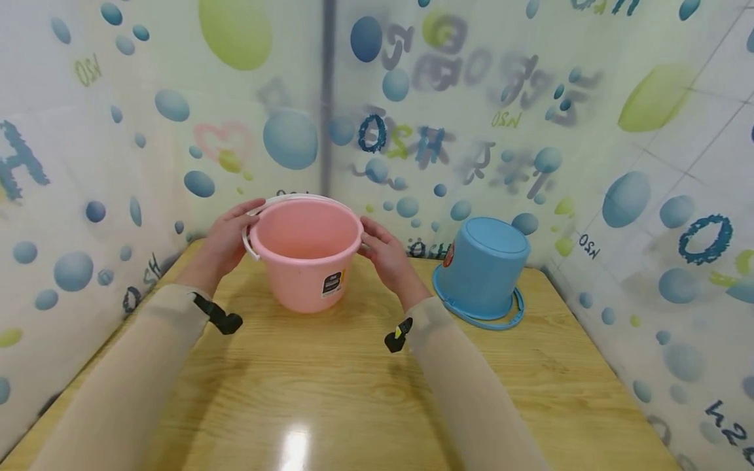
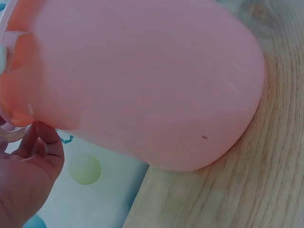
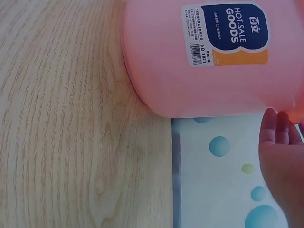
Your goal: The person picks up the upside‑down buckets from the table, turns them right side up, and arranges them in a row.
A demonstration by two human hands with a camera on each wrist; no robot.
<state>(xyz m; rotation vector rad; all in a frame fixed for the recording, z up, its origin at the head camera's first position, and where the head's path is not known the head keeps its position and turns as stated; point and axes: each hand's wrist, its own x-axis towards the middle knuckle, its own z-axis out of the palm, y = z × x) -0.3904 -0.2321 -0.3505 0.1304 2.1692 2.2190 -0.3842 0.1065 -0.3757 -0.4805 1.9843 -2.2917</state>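
two half-curled hands (image 1: pixel 225 241) (image 1: pixel 387 254) seemingly grip the pink bucket (image 1: pixel 300 284) by its rim (image 1: pixel 306 261)

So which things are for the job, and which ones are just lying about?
In the job:
pink bucket, held at its rim by the left grip and right grip
its white handle

Seemingly just lying about:
blue bucket, upside down on the table
its blue handle
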